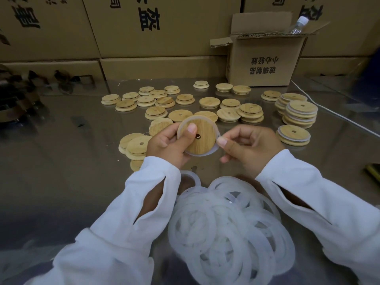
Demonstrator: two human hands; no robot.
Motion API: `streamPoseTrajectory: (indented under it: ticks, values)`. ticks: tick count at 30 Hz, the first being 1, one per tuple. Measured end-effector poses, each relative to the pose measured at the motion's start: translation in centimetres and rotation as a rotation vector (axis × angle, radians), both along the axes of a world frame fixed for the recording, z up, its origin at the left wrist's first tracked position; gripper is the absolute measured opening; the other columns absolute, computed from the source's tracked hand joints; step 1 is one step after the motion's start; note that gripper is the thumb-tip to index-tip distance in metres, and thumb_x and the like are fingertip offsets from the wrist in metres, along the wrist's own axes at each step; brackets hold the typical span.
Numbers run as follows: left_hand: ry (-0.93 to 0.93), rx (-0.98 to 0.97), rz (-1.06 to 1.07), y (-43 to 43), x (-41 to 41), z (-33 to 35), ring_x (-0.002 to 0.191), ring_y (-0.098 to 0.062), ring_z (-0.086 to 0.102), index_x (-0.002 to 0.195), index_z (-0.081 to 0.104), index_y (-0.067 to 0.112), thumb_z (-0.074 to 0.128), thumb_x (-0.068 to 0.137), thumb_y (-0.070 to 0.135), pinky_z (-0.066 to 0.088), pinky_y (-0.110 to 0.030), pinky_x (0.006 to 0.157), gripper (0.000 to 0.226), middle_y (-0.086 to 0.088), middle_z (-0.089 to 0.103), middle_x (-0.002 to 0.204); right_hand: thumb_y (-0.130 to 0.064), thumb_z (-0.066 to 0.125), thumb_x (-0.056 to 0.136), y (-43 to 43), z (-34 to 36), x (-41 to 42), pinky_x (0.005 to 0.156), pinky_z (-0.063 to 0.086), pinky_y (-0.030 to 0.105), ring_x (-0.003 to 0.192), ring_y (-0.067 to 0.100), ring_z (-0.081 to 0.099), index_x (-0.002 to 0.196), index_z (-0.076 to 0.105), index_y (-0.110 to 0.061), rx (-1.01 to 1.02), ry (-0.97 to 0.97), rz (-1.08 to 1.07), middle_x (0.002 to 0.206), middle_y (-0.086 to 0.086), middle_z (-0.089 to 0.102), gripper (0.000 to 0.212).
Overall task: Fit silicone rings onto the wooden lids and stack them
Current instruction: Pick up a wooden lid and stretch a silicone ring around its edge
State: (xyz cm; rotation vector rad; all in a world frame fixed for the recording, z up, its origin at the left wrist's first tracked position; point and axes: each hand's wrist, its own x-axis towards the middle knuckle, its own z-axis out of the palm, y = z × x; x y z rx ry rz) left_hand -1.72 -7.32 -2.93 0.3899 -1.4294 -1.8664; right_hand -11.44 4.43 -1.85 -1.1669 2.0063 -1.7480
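Left hand gripped the wooden lid, right hand pinched the silicone ring; the half-seated ring risked snapping off.

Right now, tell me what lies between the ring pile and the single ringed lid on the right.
Head view: the right hand and its white sleeve cross that stretch.
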Motion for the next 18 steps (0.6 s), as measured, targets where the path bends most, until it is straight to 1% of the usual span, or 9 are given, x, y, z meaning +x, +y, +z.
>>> streamPoseTrajectory:
  ticks: [3, 7, 8, 10, 12, 15, 18]
  values:
    - [0.007, 0.025, -0.034, 0.25, -0.21, -0.08, 0.084, -0.019, 0.068, 0.095, 0.066, 0.008, 0.058, 0.08, 0.016, 0.058, -0.029, 0.071, 0.018, -0.007, 0.07, 0.088, -0.016, 0.068, 0.078, 0.01, 0.1, -0.38, 0.067, 0.05, 0.029, 0.052, 0.009, 0.063, 0.062, 0.065, -0.025, -0.023, -0.015, -0.012, 0.059, -0.009, 0.066, 0.019]
    - [-0.006, 0.013, -0.058, 0.15, -0.28, -0.19, 0.085, -0.018, 0.069, 0.092, 0.067, 0.014, 0.061, 0.072, 0.023, 0.057, -0.027, 0.068, 0.023, -0.002, 0.072, 0.084, -0.019, 0.07, 0.076, 0.17, 0.09, -0.75, 0.072, 0.051, 0.033, 0.052, 0.007, 0.063, 0.057, 0.067, -0.03, -0.016, -0.045, -0.03, 0.059, -0.009, 0.067, 0.023]
    - [-0.012, 0.017, -0.064, 0.12, -0.25, -0.21, 0.084, -0.017, 0.069, 0.091, 0.067, 0.014, 0.061, 0.07, 0.024, 0.057, -0.026, 0.067, 0.025, -0.001, 0.073, 0.083, -0.02, 0.071, 0.076, 0.18, 0.03, -0.72, 0.072, 0.052, 0.031, 0.052, 0.007, 0.063, 0.057, 0.068, -0.03, -0.015, -0.055, -0.03, 0.059, -0.009, 0.067, 0.021]
    - [-0.013, 0.066, -0.071, 0.12, -0.27, -0.26, 0.082, -0.016, 0.07, 0.093, 0.067, 0.012, 0.062, 0.07, 0.022, 0.057, -0.025, 0.065, 0.025, -0.002, 0.073, 0.082, -0.02, 0.071, 0.075, 0.17, -0.08, -0.56, 0.065, 0.053, 0.023, 0.051, 0.006, 0.062, 0.06, 0.068, -0.028, -0.03, -0.079, -0.021, 0.059, -0.009, 0.068, 0.017]
    - [-0.008, 0.133, -0.063, 0.14, -0.35, -0.25, 0.078, -0.016, 0.07, 0.092, 0.067, 0.01, 0.061, 0.078, 0.015, 0.057, -0.026, 0.063, 0.017, -0.004, 0.073, 0.081, -0.018, 0.07, 0.075, 0.17, -0.14, -0.45, 0.057, 0.051, 0.015, 0.05, 0.006, 0.062, 0.065, 0.068, -0.026, -0.058, -0.114, -0.005, 0.06, -0.009, 0.068, 0.013]
    - [-0.016, 0.162, -0.046, 0.2, -0.42, -0.23, 0.073, -0.014, 0.07, 0.089, 0.066, 0.011, 0.058, 0.084, 0.011, 0.058, -0.026, 0.063, 0.01, -0.001, 0.073, 0.075, -0.013, 0.066, 0.079, 0.17, -0.08, -0.43, 0.053, 0.048, 0.013, 0.05, 0.006, 0.062, 0.071, 0.067, -0.023, -0.061, -0.157, 0.013, 0.061, -0.009, 0.069, 0.012]
    - [-0.009, 0.169, -0.041, 0.26, -0.42, -0.25, 0.072, -0.014, 0.07, 0.09, 0.066, 0.009, 0.057, 0.085, 0.01, 0.058, -0.027, 0.064, 0.011, -0.003, 0.072, 0.076, -0.009, 0.066, 0.079, 0.13, -0.06, -0.29, 0.053, 0.048, 0.012, 0.052, 0.005, 0.063, 0.07, 0.067, -0.023, -0.048, -0.172, 0.031, 0.06, -0.009, 0.069, 0.016]
